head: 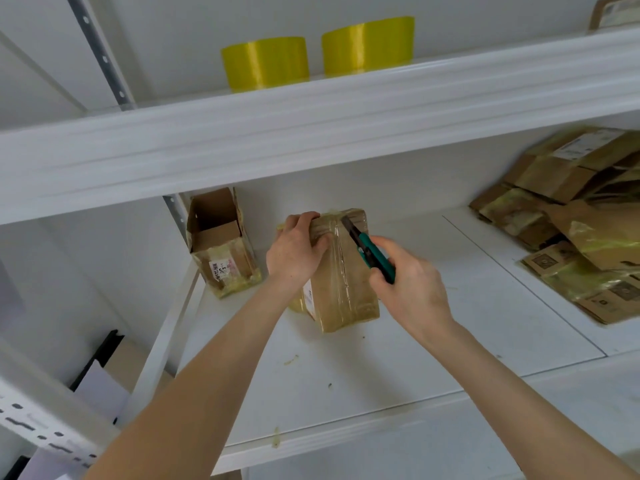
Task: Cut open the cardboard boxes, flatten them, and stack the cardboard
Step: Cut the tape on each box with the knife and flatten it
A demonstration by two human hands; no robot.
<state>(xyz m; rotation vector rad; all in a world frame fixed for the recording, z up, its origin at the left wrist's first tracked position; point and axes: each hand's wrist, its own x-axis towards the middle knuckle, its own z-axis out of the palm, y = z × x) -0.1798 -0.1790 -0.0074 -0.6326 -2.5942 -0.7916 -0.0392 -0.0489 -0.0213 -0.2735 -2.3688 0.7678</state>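
White shelving fills the view, and the work sits on its middle shelf [433, 341], with the shelf above [311, 133] carrying two yellow rolls [265, 65] close overhead. A taped box [343, 282] stands on end near the middle of that shelf, leaning slightly, its faces shiny with tape.

The left hand [296, 249] grips the box's top corner. Its fingers [306, 218] curl over the far edge and the thumb presses on the near face, most likely to brace the box against the push of the blade. The right hand [408, 282] is wrapped tight round the teal handle of a knife [370, 252]. The dark blade tip meets the tape at the box's upper edge, near the left thumb. That looks like the start of a cut along the seam, so this box is not yet opened. The nearness of blade and thumb is the plain risk.

To the left, an open box [221, 244] stands beside the upright post [176, 216], apart from the taped one. To the right, flattened cardboard [581, 216] is piled at the shelf's far end, well apart from the hands. Between the pile and the taped box lies bare shelf, room enough to draw the knife toward the person and to lay the box down. Headroom under the shelf above looks tight for lifting.
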